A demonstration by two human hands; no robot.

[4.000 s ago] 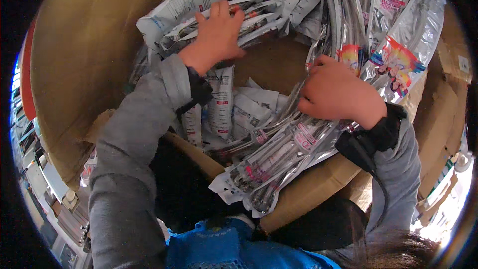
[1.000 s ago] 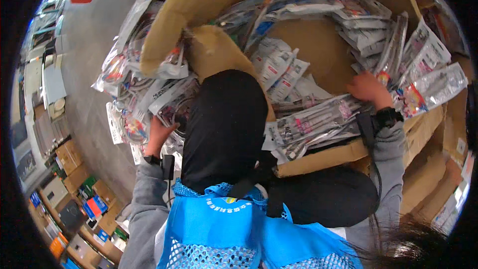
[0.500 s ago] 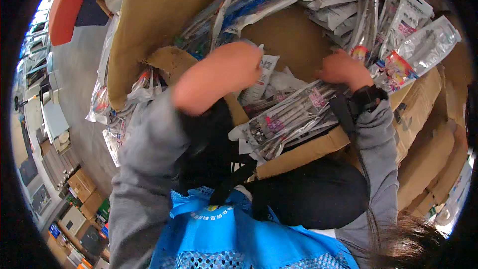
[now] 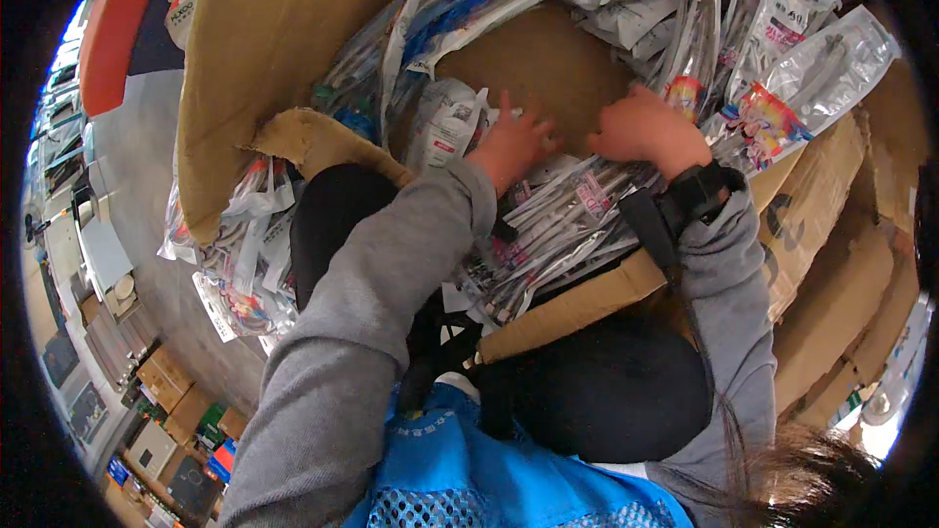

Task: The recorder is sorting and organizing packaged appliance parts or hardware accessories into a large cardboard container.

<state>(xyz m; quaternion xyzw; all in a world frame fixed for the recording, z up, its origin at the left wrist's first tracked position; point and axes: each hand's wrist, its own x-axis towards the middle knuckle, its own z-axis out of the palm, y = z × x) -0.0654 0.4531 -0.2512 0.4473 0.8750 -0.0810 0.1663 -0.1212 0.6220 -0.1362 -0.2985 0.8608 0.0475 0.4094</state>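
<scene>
My left hand is over the inside of a large cardboard box, its fingers spread and nothing visible in them. Just beside it, to the left, is a white printed packet. My right hand is bent inward across from it, fingers curled; what they may hold is hidden. Beneath both hands, clear plastic packs of long, thin items lie slanted along the near side of the box.
More plastic packs stand along the box's right side, and others line the far left. A raised cardboard flap rises at left. Packs lie beside my left knee. Further cardboard is at right.
My left hand has moved down and right into the box and its fingers have spread. The white packet at its left now shows. My right hand has shifted slightly left.
</scene>
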